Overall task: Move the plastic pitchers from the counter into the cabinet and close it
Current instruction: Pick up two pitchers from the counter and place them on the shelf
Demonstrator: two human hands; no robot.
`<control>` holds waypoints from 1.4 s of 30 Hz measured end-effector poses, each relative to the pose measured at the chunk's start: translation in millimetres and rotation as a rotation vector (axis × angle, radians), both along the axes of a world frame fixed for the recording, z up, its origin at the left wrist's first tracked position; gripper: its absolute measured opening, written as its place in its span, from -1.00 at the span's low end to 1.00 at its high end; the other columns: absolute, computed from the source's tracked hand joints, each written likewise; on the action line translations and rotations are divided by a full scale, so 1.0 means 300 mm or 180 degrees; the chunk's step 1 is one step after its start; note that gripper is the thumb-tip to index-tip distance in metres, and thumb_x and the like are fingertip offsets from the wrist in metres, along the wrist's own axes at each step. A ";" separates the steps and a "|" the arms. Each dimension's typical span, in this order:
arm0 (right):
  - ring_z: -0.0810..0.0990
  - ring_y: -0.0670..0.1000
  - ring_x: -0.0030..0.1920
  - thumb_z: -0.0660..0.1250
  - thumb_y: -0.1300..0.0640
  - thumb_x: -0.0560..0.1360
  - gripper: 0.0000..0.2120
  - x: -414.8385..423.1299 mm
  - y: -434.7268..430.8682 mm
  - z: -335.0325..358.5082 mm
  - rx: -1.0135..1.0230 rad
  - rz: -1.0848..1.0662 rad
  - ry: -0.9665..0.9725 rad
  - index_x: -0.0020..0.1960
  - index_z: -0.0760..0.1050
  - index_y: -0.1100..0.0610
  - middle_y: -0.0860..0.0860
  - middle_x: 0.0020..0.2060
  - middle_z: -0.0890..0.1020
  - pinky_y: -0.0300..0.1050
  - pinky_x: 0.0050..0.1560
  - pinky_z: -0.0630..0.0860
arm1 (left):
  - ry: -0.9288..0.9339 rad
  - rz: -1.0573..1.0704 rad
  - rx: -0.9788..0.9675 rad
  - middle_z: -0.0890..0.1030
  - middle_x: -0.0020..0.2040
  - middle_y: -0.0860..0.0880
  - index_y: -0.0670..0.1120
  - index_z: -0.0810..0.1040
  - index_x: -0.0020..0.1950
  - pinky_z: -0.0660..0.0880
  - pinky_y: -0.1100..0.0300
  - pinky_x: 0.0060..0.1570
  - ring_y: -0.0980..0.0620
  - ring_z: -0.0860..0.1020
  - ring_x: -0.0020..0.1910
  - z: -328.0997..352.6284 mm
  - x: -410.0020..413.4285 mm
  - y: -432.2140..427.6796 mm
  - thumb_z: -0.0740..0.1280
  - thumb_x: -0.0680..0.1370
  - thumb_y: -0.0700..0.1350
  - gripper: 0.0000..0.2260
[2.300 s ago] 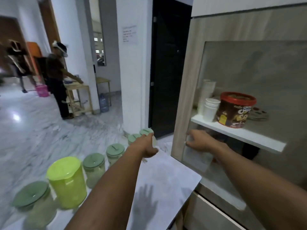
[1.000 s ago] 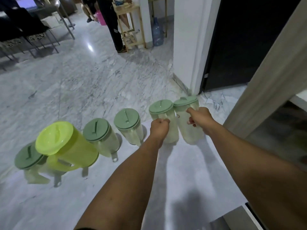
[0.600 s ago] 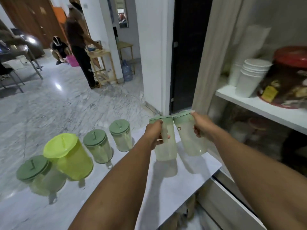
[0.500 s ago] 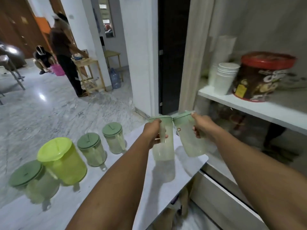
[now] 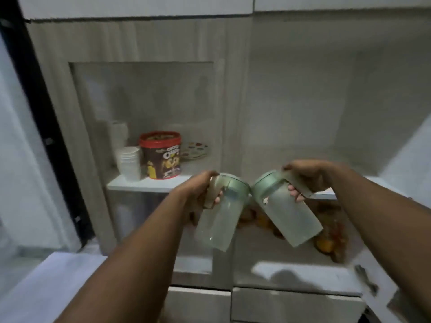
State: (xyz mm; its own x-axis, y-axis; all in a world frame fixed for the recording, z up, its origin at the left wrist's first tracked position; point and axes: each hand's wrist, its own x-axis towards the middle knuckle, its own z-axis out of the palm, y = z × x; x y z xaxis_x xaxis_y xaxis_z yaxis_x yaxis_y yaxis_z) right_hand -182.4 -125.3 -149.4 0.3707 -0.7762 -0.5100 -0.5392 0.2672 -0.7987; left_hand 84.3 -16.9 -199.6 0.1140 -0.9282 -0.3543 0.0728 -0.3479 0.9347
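Observation:
I hold two pale translucent pitchers with green lids in the air in front of the cabinet (image 5: 291, 94). My left hand (image 5: 198, 190) grips the handle of the left pitcher (image 5: 217, 224). My right hand (image 5: 310, 176) grips the handle of the right pitcher (image 5: 291, 217). Both pitchers tilt with their lids toward each other, and the lids almost touch. The right side of the cabinet stands open behind them, with its white shelf (image 5: 149, 184) at about hand height. The other pitchers are out of view.
Behind the glass pane on the left, the shelf carries a stack of white cups (image 5: 129, 163), a red-lidded brown tub (image 5: 161, 155) and a patterned plate (image 5: 194, 150). Orange items (image 5: 326, 243) lie on the lower level. The white counter (image 5: 53, 276) is at lower left.
I lifted both pitchers off the counter and turned right to face the cabinet. The pitchers now tilt inward. The counter row of pitchers has left the view.

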 end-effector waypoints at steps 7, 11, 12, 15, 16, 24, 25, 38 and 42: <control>0.56 0.12 -0.26 0.05 -0.04 0.65 -0.68 -0.411 -0.302 0.125 -0.0836 -0.1204 -0.0912 -0.02 0.43 0.18 0.12 -0.30 0.49 0.06 -0.13 0.53 | 0.0136 -0.0132 -0.0819 0.67 -0.08 -0.08 -0.18 0.56 0.23 0.50 0.13 -0.22 -0.01 0.62 -0.20 0.108 -0.485 -0.480 0.21 0.64 0.11 -0.61; 0.63 0.06 -0.20 0.08 0.00 0.65 -0.74 -0.472 -0.570 0.074 -0.1259 -0.1602 -0.1144 0.09 0.46 0.14 0.07 -0.32 0.62 -0.02 -0.10 0.47 | 0.0118 0.0138 -0.1012 0.70 0.00 -0.07 -0.16 0.61 0.21 0.43 0.20 -0.38 -0.02 0.59 -0.16 0.063 -0.627 -0.823 0.30 0.59 0.10 -0.62; 0.65 0.06 -0.18 0.12 0.01 0.64 -0.73 -0.482 -0.652 0.045 -0.1359 -0.1694 -0.1169 0.12 0.48 0.16 0.08 -0.30 0.66 -0.02 -0.07 0.49 | 0.0089 0.0211 -0.1036 0.67 0.00 -0.08 -0.16 0.61 0.19 0.42 0.17 -0.36 -0.04 0.55 -0.14 0.044 -0.651 -0.909 0.31 0.57 0.09 -0.64; 0.72 0.10 -0.04 0.25 0.03 0.59 -0.74 -0.525 -0.881 -0.034 -0.1465 -0.1888 -0.1232 0.11 0.61 0.16 0.12 -0.15 0.75 0.17 0.20 0.55 | -0.0039 0.0279 -0.0999 0.65 0.05 -0.12 -0.07 0.63 0.08 0.50 0.06 -0.15 -0.09 0.53 -0.07 -0.002 -0.719 -1.153 0.30 0.55 0.02 -0.78; 0.71 0.11 0.00 0.25 0.03 0.59 -0.75 -0.542 -0.948 -0.056 -0.1433 -0.1900 -0.1210 0.09 0.62 0.15 0.12 -0.11 0.75 0.17 0.22 0.52 | -0.0074 0.0272 -0.0939 0.67 0.11 -0.14 -0.05 0.62 0.04 0.56 0.03 -0.06 -0.12 0.58 -0.02 -0.007 -0.743 -1.226 0.29 0.53 -0.02 -0.81; 0.65 0.14 -0.01 0.27 0.02 0.60 -0.76 -0.654 -1.453 -0.113 -0.1238 -0.1862 -0.0879 -0.09 0.57 0.17 0.14 -0.11 0.68 0.14 0.21 0.53 | -0.0394 0.0443 -0.0868 0.62 0.04 -0.11 -0.07 0.60 0.14 0.56 -0.03 0.18 -0.09 0.59 0.00 -0.022 -0.896 -1.722 0.30 0.60 0.00 -0.79; 0.65 0.14 -0.01 0.25 0.01 0.61 -0.75 -0.649 -1.498 -0.106 -0.1209 -0.1884 -0.0855 -0.11 0.55 0.16 0.12 -0.13 0.68 0.13 0.19 0.54 | -0.0444 0.0464 -0.0843 0.62 0.02 -0.09 -0.07 0.60 0.13 0.58 -0.02 0.19 -0.08 0.59 0.00 -0.014 -0.907 -1.765 0.30 0.60 0.02 -0.79; 0.59 0.21 0.07 0.16 -0.23 0.58 -0.45 -0.618 -1.813 -0.125 -0.1160 -0.1960 -0.0599 0.29 0.47 0.21 0.17 0.10 0.63 0.09 -0.02 0.56 | -0.0853 0.0587 -0.0783 0.57 -0.03 -0.10 -0.13 0.59 -0.05 0.55 -0.13 0.25 -0.18 0.57 0.12 0.026 -0.933 -2.022 0.26 0.65 -0.06 -0.80; 0.52 0.27 0.19 0.15 -0.14 0.62 -0.44 -0.597 -1.793 -0.112 -0.1771 -0.2187 -0.0146 0.37 0.33 0.30 0.26 0.26 0.51 0.06 0.11 0.47 | -0.0942 0.0674 -0.0811 0.62 0.02 -0.14 -0.16 0.58 0.05 0.58 -0.11 0.18 -0.16 0.61 0.10 0.009 -0.913 -2.006 0.31 0.60 0.09 -0.70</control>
State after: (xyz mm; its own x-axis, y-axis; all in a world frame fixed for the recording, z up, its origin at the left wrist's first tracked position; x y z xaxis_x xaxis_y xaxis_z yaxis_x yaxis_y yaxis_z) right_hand -361.6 -663.2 -183.0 -0.2581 -0.9660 0.0119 -0.3666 0.0866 -0.9263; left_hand -189.5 -618.7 -196.9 0.3731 -0.9269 -0.0408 -0.1659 -0.1100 0.9800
